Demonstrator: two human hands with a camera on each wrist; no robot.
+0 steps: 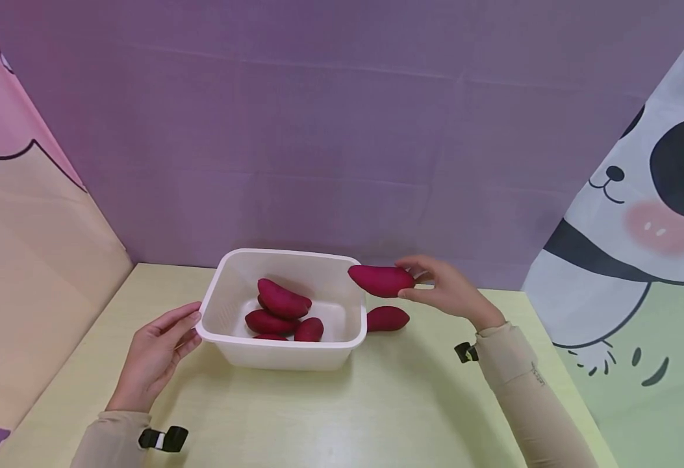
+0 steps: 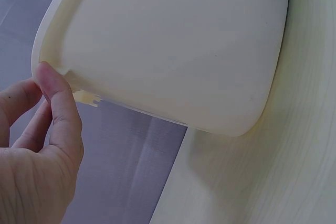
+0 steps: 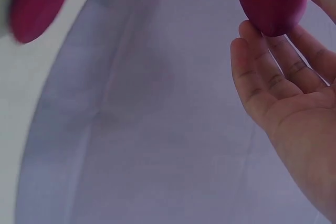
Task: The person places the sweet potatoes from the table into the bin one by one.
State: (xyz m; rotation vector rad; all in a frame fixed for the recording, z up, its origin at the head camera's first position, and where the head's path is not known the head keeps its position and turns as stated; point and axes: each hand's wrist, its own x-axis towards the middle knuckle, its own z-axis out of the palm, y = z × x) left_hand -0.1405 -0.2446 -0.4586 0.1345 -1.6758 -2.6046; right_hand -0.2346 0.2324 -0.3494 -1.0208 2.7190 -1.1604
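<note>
A white plastic basin (image 1: 286, 357) stands on the table with several red-purple sweet potatoes (image 1: 284, 299) piled inside it. My left hand (image 1: 153, 357) pinches the basin's left rim between thumb and fingers, as the left wrist view also shows, with the basin wall (image 2: 178, 51) beside it. At the basin's right edge, my right hand (image 1: 448, 292) holds one sweet potato (image 1: 380, 281) by its right end, raised above the table, its left tip reaching the rim. Another sweet potato (image 1: 390, 318) lies on the table just right of the basin, partly hidden by it.
The pale wooden table (image 1: 271, 416) ends at a purple cloth backdrop (image 1: 342, 143) behind the basin. Printed cloth panels stand at the left (image 1: 26, 260) and the right, the latter with a panda (image 1: 622, 214). A black wrist device (image 1: 164, 439) is on the left sleeve.
</note>
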